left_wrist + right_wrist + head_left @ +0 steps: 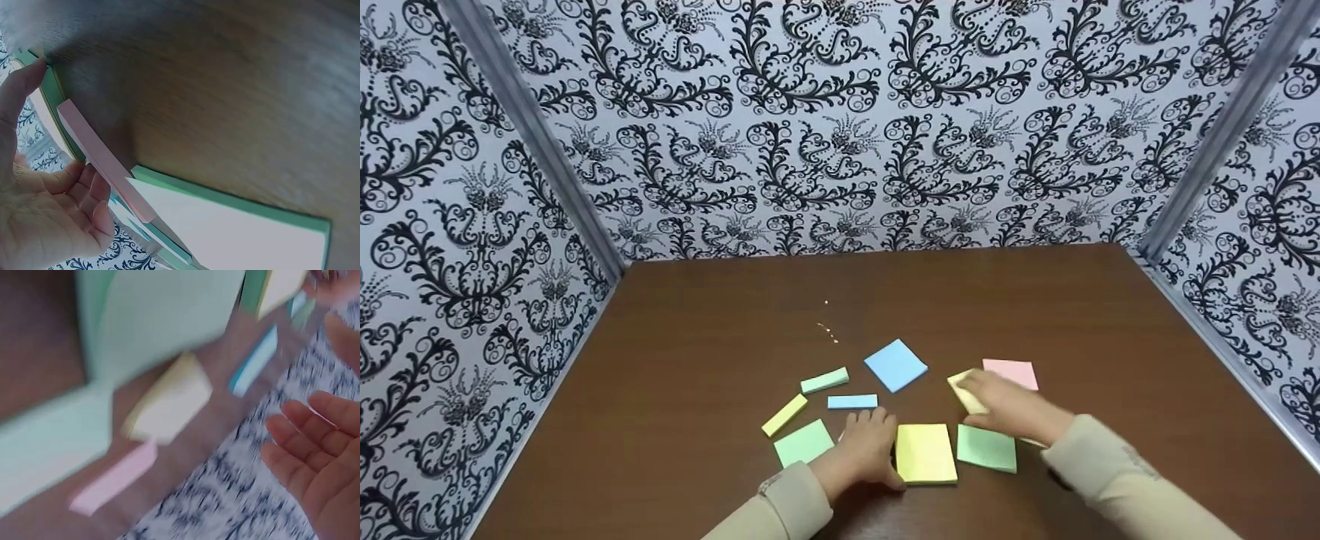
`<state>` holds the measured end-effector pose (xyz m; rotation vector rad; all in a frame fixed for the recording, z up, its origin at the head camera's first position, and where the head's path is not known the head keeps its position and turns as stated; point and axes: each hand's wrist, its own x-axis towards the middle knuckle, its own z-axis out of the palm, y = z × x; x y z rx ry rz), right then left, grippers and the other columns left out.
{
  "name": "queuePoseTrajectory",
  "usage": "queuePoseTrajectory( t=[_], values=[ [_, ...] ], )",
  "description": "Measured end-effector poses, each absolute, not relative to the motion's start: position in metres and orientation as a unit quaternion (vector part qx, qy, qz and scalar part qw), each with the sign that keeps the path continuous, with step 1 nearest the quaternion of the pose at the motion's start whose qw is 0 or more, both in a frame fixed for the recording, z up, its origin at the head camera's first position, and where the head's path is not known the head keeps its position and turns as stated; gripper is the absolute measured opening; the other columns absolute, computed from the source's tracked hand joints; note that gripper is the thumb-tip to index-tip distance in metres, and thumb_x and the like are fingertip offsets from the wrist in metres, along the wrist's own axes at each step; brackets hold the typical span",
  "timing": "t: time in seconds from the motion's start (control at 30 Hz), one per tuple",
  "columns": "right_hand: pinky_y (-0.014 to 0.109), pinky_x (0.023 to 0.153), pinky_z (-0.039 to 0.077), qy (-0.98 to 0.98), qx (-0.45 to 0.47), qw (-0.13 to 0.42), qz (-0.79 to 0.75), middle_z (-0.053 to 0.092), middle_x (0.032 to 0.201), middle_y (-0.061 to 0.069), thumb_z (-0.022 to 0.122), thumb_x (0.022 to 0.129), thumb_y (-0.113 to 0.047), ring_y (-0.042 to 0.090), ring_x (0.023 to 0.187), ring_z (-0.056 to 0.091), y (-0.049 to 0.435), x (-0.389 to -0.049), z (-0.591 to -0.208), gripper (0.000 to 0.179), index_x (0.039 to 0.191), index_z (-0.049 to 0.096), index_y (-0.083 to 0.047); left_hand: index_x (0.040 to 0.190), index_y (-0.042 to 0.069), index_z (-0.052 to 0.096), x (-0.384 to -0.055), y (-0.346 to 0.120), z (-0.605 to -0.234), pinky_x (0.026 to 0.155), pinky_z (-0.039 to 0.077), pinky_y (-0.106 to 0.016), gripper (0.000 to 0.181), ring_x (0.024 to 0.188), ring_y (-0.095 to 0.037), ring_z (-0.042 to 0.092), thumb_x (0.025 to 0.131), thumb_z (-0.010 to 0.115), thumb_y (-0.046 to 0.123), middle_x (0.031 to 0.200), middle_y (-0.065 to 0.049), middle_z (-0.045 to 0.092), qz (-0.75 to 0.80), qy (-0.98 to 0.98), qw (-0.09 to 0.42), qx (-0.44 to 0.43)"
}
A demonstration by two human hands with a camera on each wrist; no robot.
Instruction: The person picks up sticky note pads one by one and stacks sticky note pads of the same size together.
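My left hand (868, 448) grips a yellow sticky note pad (926, 454) by its left side. In the left wrist view, thumb and forefinger span the edge of this pad, which has a green layer (53, 93). A pink strip pad (104, 157) lies beside those fingers, hidden under the hand in the head view. My right hand (1009, 405) hovers over another yellow pad (966, 394), partly covering it. In the right wrist view its fingers (292, 419) are loosely extended with nothing between them. A green pad (987, 448) lies just below that hand.
A blue square pad (896, 365) and a pink one (1010, 373) lie farther back. Left of centre are a green strip (825, 380), a blue strip (853, 402), a yellow strip (784, 415) and a green square (804, 442). Patterned walls enclose the brown table (697, 322).
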<state>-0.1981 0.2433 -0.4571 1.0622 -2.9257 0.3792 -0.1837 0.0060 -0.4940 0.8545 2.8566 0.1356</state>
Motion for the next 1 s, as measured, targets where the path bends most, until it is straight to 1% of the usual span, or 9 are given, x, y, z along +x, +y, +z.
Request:
queuePoseTrajectory(
  t=[0.13,0.23,0.33,0.43,0.5,0.57,0.67,0.9,1.0],
  values=[
    [0.046,0.081,0.044,-0.94,0.319,-0.036,0.115,0.057,0.103,0.021,0.071,0.075,-0.016,0.036,0.096,0.055,0.258,-0.194,-0.456,0.045,0.108,0.057,0.012,0.102,0.01,0.051,-0.183,0.004,-0.495,0.075,0.034,-0.037,0.07,0.084,-0.02,0.042,0.057,0.078,0.056,0.096,-0.003,0.045,0.046,0.954,0.074,0.288],
    [0.038,0.072,0.044,-0.936,0.33,-0.059,0.109,0.055,0.094,0.013,0.074,0.073,-0.021,0.025,0.083,0.053,0.262,-0.187,-0.466,0.046,0.103,0.059,0.009,0.101,0.011,0.051,-0.183,0.003,-0.495,0.075,0.034,-0.037,0.069,0.084,-0.02,0.041,0.057,0.079,0.056,0.095,-0.003,0.045,0.054,0.953,0.075,0.288],
    [0.033,0.067,0.04,-0.936,0.325,-0.079,0.112,0.05,0.094,0.007,0.076,0.071,-0.025,0.017,0.078,0.045,0.261,-0.182,-0.476,0.05,0.104,0.058,0.008,0.102,0.011,0.051,-0.183,0.003,-0.494,0.075,0.032,-0.036,0.069,0.083,-0.019,0.04,0.057,0.079,0.055,0.095,-0.003,0.045,0.059,0.953,0.078,0.286],
    [0.033,0.07,0.039,-0.939,0.312,-0.091,0.113,0.048,0.096,0.006,0.076,0.071,-0.028,0.014,0.079,0.041,0.261,-0.181,-0.481,0.054,0.107,0.058,0.007,0.103,0.011,0.051,-0.183,0.004,-0.494,0.076,0.032,-0.036,0.069,0.083,-0.018,0.039,0.057,0.079,0.054,0.095,-0.002,0.044,0.062,0.953,0.084,0.285],
    [0.033,0.069,0.04,-0.94,0.31,-0.085,0.111,0.048,0.096,0.006,0.076,0.072,-0.03,0.015,0.079,0.041,0.263,-0.182,-0.482,0.053,0.107,0.058,0.006,0.104,0.011,0.051,-0.183,0.004,-0.494,0.077,0.033,-0.036,0.069,0.082,-0.018,0.038,0.058,0.079,0.054,0.095,-0.002,0.044,0.064,0.952,0.086,0.286],
    [0.037,0.073,0.042,-0.943,0.308,-0.068,0.105,0.051,0.096,0.008,0.075,0.074,-0.029,0.019,0.083,0.047,0.266,-0.186,-0.482,0.051,0.106,0.058,0.007,0.105,0.011,0.051,-0.183,0.004,-0.494,0.078,0.033,-0.036,0.07,0.082,-0.018,0.038,0.058,0.079,0.054,0.094,-0.002,0.044,0.066,0.952,0.091,0.286],
    [0.04,0.074,0.043,-0.949,0.297,-0.038,0.095,0.053,0.095,0.012,0.074,0.075,-0.024,0.027,0.086,0.051,0.271,-0.194,-0.48,0.046,0.104,0.059,0.009,0.105,0.011,0.051,-0.184,0.003,-0.494,0.076,0.033,-0.035,0.07,0.081,-0.018,0.038,0.058,0.079,0.054,0.093,-0.002,0.043,0.07,0.951,0.094,0.286],
    [0.04,0.07,0.044,-0.962,0.252,-0.033,0.099,0.055,0.091,0.014,0.07,0.077,-0.013,0.029,0.084,0.053,0.27,-0.209,-0.469,0.037,0.103,0.059,0.012,0.109,0.01,0.051,-0.185,0.003,-0.493,0.074,0.03,-0.034,0.072,0.082,-0.017,0.037,0.059,0.079,0.054,0.095,-0.002,0.044,0.086,0.947,0.115,0.287],
    [0.046,0.078,0.045,-0.962,0.257,-0.023,0.09,0.057,0.095,0.021,0.067,0.08,-0.01,0.037,0.091,0.055,0.257,-0.218,-0.462,0.032,0.102,0.06,0.013,0.11,0.01,0.051,-0.185,0.004,-0.492,0.074,0.03,-0.034,0.072,0.082,-0.017,0.037,0.059,0.078,0.054,0.096,-0.002,0.045,0.084,0.948,0.117,0.284]
  ],
)
